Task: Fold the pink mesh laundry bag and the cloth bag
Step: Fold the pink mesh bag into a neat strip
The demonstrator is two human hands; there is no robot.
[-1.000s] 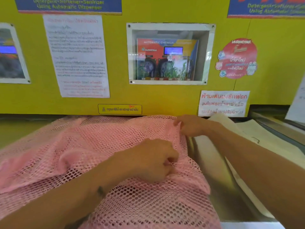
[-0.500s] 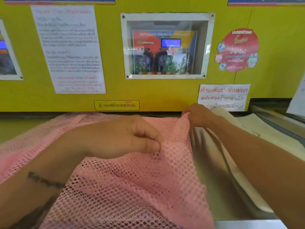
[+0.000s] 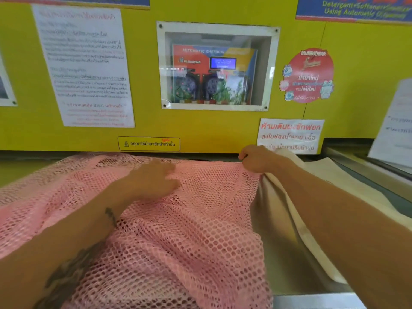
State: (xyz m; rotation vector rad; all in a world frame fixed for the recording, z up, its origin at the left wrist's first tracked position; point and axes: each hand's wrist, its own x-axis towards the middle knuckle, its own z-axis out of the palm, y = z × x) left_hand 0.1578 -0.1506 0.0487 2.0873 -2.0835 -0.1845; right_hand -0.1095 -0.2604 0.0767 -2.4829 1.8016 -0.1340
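I see the mesh bag spread over a steel counter below a yellow wall; right hand pinches its far corner, left hand lies blurred on top, its fingers' state unclear; cloth bag alongside.

A yellow wall carries paper notices and a recessed dispenser window (glass-fronted).

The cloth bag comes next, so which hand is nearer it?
Right. The right hand pinches the mesh bag corner beside the cloth bag; the left hand lies mid-mesh, farther off.
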